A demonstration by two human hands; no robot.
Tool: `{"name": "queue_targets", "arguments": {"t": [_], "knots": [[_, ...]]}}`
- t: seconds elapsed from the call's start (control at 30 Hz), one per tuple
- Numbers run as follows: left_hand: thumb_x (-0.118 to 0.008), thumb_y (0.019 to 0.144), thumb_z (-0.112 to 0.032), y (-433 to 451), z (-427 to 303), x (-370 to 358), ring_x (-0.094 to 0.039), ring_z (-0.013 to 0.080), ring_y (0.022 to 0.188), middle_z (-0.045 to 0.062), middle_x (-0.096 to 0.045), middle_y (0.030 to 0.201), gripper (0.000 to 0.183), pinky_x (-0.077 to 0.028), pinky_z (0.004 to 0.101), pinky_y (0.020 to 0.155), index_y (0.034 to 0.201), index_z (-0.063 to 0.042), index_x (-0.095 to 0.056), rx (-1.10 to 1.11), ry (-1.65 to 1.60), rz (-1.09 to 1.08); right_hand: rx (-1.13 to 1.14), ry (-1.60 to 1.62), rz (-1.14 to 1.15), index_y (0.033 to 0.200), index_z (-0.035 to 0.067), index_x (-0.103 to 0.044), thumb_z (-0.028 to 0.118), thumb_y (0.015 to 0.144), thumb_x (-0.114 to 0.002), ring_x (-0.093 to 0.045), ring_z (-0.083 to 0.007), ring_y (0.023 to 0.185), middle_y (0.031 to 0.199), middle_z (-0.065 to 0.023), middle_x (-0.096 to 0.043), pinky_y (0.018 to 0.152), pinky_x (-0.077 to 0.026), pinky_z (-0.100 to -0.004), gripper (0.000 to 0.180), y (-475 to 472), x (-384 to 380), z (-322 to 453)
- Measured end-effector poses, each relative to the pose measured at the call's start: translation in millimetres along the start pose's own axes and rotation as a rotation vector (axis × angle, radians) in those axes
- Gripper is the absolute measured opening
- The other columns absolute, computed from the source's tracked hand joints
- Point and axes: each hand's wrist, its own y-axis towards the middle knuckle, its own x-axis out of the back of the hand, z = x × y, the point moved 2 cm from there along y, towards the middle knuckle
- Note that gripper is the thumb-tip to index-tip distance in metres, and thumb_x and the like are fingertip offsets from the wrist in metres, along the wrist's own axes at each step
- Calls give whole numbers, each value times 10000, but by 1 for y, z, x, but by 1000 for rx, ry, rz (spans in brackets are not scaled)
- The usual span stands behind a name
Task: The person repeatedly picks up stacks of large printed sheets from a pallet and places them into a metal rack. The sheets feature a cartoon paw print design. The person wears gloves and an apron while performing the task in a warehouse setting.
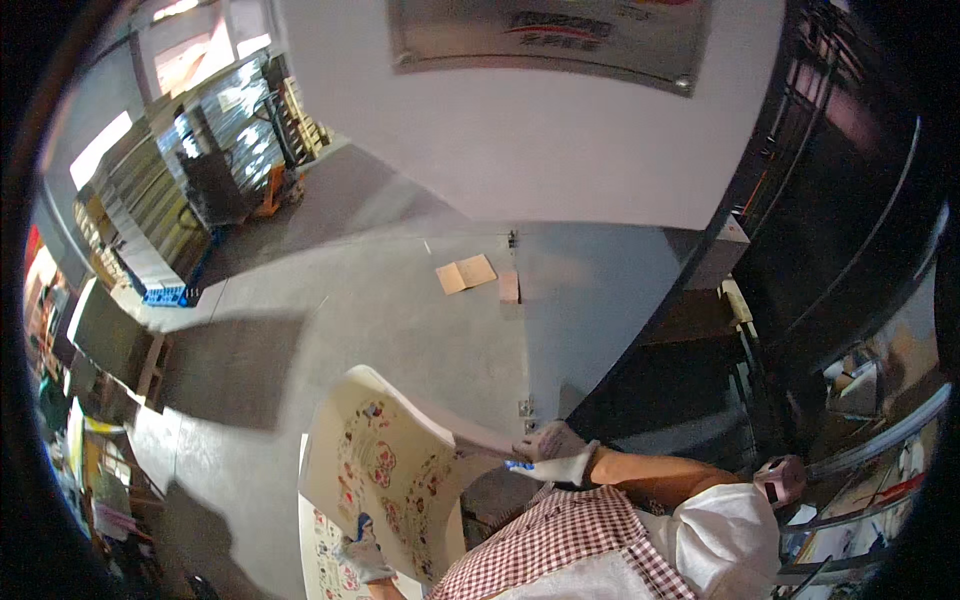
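Observation:
Before me a large printed sheet, or a thin stack of such sheets (390,480), curls upward, its face patterned with small coloured motifs. My left hand (366,559), in a light glove with blue on a fingertip, is at the lower left edge of the bent sheet. Gloved in grey and white, my right hand (555,454) grips the raised right edge. Beneath the bent part, another printed sheet (319,555) lies flat at the bottom.
A large white machine panel (525,150) rises ahead. Flattened cardboard pieces (466,274) lie on the grey floor. At the left stand a stack on a blue pallet (166,296), a film-wrapped stack (244,124), an orange pallet jack (271,191) and another loaded wooden pallet (154,371).

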Motion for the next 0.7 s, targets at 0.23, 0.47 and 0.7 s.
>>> {"name": "queue_targets", "arguments": {"t": [0.23,0.47,0.7], "knots": [[-619,792,-40,-55,-49,-140,-591,163,743,91,-637,921,249,-506,295,635,1024,43,-584,-263,639,-304,370,122,-107,1097,57,-525,317,815,-509,-571,-227,916,937,-127,-591,777,-461,-338,384,-11,-77,-94],[-616,791,-38,-159,-37,-326,-592,162,741,96,-636,923,256,-505,292,633,1032,43,-582,-208,580,-277,845,425,-173,984,39,-568,255,786,-526,-612,-241,782,829,-114,-609,669,-487,-358,296,-67,-105,-184],[-613,790,-37,-241,-16,-435,-592,161,739,101,-635,925,264,-504,288,631,1040,44,-580,-97,562,-287,998,577,-73,918,38,-583,248,775,-528,-611,-246,716,767,-110,-609,629,-483,-368,260,-118,-34,-261]]}}
